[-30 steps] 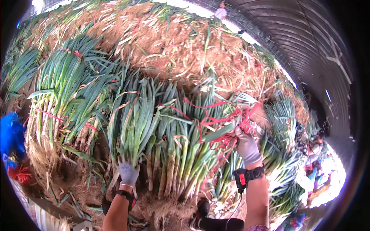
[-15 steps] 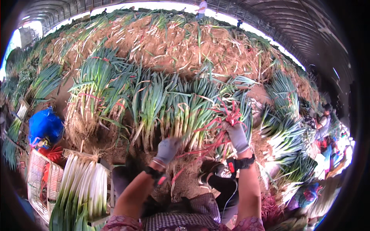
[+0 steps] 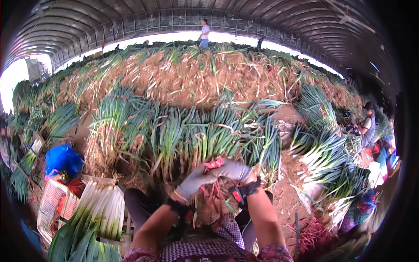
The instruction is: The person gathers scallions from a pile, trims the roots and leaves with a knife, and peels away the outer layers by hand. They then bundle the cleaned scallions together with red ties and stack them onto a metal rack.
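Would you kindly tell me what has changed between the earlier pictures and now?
The left hand has left the row of leeks and come back toward the body to meet the right hand. The right hand has drawn the red ties in from over the leeks, still holding them. The row and the blue bag at left look unmoved.

The brown floor [image 3: 286, 188] carries leek bunches [image 3: 168, 135] — plus a heap of red strands [image 3: 312, 235].
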A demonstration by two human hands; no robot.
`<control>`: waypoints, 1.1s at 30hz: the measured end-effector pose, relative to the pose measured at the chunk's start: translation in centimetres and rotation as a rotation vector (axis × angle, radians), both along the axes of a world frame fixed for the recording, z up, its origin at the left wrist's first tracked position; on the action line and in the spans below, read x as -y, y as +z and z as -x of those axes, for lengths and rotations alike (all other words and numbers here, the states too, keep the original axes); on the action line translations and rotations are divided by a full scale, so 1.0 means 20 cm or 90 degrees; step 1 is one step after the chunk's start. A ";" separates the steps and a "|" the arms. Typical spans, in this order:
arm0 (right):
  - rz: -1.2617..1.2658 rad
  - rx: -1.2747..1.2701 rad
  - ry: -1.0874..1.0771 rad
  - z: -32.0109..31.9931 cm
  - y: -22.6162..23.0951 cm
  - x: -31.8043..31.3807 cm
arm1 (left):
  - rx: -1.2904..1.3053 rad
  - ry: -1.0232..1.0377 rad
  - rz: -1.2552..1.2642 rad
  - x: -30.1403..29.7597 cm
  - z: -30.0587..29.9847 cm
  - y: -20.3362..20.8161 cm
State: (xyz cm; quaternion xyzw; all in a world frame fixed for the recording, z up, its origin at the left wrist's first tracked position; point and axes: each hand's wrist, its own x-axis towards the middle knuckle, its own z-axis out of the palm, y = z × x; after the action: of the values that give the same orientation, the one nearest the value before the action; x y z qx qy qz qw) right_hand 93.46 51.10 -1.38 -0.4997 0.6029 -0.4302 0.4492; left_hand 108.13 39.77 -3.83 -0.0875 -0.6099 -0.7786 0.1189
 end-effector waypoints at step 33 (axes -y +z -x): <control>0.451 -0.756 -0.541 0.18 -0.33 0.01 | 0.172 0.126 0.613 0.40 0.22 0.05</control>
State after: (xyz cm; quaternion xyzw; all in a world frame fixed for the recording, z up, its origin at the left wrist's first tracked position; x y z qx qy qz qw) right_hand 89.84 50.97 -7.96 -0.4857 0.7068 -0.3923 -0.3327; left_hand 103.70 31.75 -2.83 0.0271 -0.9147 -0.3990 0.0585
